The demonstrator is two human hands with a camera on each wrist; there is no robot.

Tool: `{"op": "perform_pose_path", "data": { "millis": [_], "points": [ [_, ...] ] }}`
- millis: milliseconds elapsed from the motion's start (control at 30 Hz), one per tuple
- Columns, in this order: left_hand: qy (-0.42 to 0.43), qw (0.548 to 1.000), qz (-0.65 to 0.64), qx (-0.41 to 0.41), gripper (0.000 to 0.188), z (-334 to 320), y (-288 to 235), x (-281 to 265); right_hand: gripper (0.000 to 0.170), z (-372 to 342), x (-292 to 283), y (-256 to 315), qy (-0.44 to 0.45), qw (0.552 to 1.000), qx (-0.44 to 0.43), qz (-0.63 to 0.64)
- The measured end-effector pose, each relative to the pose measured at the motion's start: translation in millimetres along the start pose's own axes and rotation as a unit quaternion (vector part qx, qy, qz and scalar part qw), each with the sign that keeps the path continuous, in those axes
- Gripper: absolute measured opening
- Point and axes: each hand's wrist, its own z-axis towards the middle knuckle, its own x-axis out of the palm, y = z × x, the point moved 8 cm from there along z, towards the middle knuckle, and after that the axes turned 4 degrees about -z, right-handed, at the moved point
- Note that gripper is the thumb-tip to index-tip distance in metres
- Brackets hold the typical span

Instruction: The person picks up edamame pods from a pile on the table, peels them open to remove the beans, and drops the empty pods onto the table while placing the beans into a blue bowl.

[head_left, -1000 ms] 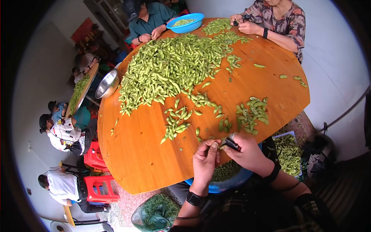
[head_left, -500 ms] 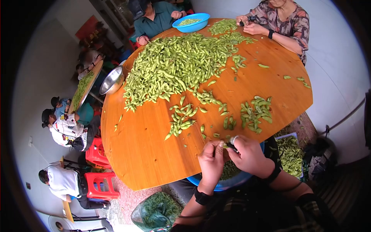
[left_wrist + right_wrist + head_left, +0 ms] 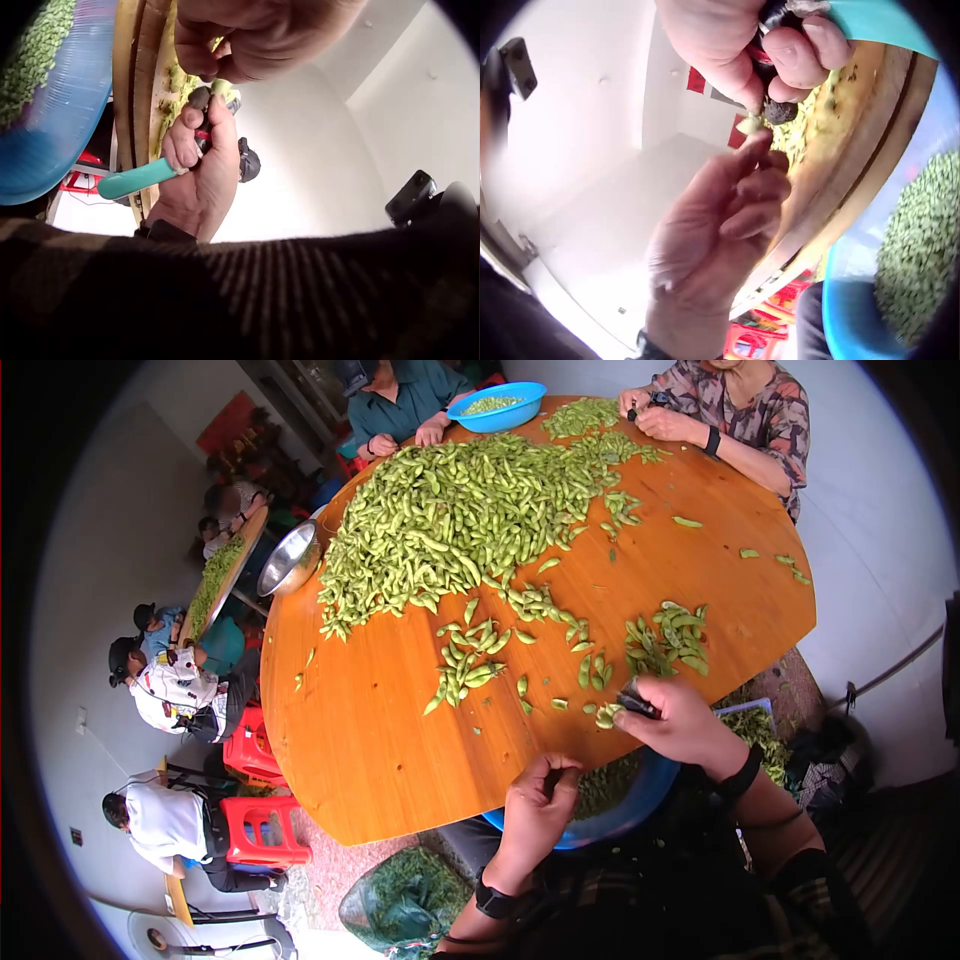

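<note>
My right hand (image 3: pixel 682 728) grips a dark tool (image 3: pixel 638 700), with a green pod (image 3: pixel 607 715) at its thumb tip. The tool's teal handle (image 3: pixel 139 180) sticks out of the fist in the left wrist view. My left hand (image 3: pixel 538 812) has its thumb and fingers curled together over the table's near edge, apart from the right hand in the head view. Both wrist views show the left fingertips meeting the pod (image 3: pixel 750 124) at the right thumb. A blue basin (image 3: pixel 640 810) holding green beans (image 3: pixel 922 240) sits below the hands.
Pods lie in a large heap (image 3: pixel 450 520) and small piles (image 3: pixel 668 638) on the wooden table (image 3: pixel 370 760). Two people sit across, near a blue bowl (image 3: pixel 500 415). A metal bowl (image 3: pixel 288 560) stands left; red stools (image 3: pixel 262 830) and a green net bag (image 3: pixel 405 900) are on the floor.
In the head view my hands have parted: the right moved up and right with the tool and pod, the left slightly down. The person at the back left brought both hands onto the table.
</note>
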Motion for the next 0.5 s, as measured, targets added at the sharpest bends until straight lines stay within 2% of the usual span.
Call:
{"op": "perform_pose_path", "data": {
  "millis": [67, 133, 233, 267, 333, 367, 433, 500],
  "points": [
    [0.007, 1.0, 0.014, -0.025, 0.014, -1.7, 1.2, 4.5, 0.028, 1.3, 3.3, 1.4, 0.001, 1.0, -0.019, 0.002],
    [-0.016, 1.0, 0.007, 0.021, 0.02, 2.3, -17.8, 11.5, 0.027, 0.7, 15.5, 9.4, 0.018, 0.999, -0.025, -0.012],
    [-0.007, 0.998, -0.035, 0.042, 0.021, 9.1, -23.7, 17.6, 0.027, -8.0, 28.0, 22.5, 0.003, 0.991, -0.128, -0.03],
    [0.017, 0.995, -0.1, 0.009, 0.019, 11.5, -12.6, 17.0, 0.027, -9.6, 27.5, 24.0, 0.006, 0.992, -0.127, -0.027],
    [0.033, 0.99, -0.139, -0.008, 0.018, 12.9, -5.5, 13.4, 0.027, -11.6, 30.4, 16.4, 0.066, 0.996, -0.048, 0.027],
    [0.05, 0.982, -0.179, -0.024, 0.016, 12.9, -2.9, 15.2, 0.027, -11.1, 29.9, 14.0, 0.064, 0.996, -0.047, 0.028],
    [0.064, 0.984, -0.166, -0.02, 0.014, 8.0, -6.9, 17.1, 0.028, -9.4, 20.2, 11.0, 0.011, 0.997, -0.064, 0.035],
    [0.098, 0.992, 0.065, -0.038, 0.019, -2.8, -0.3, 17.3, 0.034, -4.2, 1.8, -8.6, -0.031, 0.996, 0.023, -0.075]
  ]
}}
